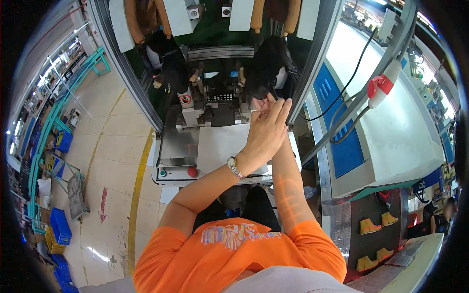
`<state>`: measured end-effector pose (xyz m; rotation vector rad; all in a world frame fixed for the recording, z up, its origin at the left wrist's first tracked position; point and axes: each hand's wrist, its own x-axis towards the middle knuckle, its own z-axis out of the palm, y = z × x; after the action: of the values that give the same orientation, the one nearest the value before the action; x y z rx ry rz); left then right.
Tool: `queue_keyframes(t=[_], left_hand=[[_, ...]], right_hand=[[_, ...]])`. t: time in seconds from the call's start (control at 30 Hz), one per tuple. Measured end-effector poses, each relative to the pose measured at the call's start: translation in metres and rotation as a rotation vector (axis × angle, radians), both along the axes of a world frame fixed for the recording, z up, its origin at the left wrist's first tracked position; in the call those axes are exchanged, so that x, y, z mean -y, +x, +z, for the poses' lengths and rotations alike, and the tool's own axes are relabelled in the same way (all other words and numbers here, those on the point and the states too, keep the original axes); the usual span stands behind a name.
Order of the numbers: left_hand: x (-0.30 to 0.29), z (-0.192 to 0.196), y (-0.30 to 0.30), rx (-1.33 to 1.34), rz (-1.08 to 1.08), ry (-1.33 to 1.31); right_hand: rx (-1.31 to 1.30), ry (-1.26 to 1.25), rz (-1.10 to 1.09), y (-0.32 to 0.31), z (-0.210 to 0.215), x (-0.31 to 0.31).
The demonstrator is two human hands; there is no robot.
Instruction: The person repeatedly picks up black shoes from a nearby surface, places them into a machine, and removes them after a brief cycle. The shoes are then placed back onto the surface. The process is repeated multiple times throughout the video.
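Both my hands are at the right-hand station of a machine, just under a black, soft-looking piece point(267, 63) whose exact kind I cannot make out. My left hand point(266, 128), with a metal watch on its wrist, crosses in front of the right one. Its fingers are stretched out, pointing up and right, and the thumb side is hidden. Partly covered behind it, my right hand point(264, 103) has its fingers bent against the lower edge of the black piece. A similar black piece point(172, 63) hangs at the left-hand station.
Below the stations lies a pale sheet point(222, 141) on the machine's metal table point(178, 144). A red button point(192, 172) and a green button point(162, 173) sit on its front edge. To the right, a conveyor point(369, 205) carries yellow ankle boots point(370, 226) beside a white-and-blue machine point(386, 146).
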<state>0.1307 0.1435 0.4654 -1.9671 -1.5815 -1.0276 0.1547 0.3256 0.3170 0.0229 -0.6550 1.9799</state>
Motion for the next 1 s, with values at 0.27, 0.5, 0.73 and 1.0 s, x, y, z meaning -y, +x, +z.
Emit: queue_keyframes(t=[0.27,0.5,0.73,1.0], left_hand=[[-0.005,-0.009,0.005,0.079,-0.048,0.003],[-0.007,-0.012,-0.002,0.125,-0.082,-0.043],[-0.01,-0.018,-0.004,0.131,-0.073,-0.047],[-0.009,-0.024,-0.006,0.191,-0.086,-0.024]], right_hand=[[-0.042,-0.055,-0.007,-0.011,-0.014,-0.024],[-0.111,-0.097,-0.003,-0.025,-0.025,-0.048],[-0.141,-0.015,-0.009,-0.017,-0.014,-0.026],[0.073,-0.205,-0.129,-0.015,0.027,0.008]])
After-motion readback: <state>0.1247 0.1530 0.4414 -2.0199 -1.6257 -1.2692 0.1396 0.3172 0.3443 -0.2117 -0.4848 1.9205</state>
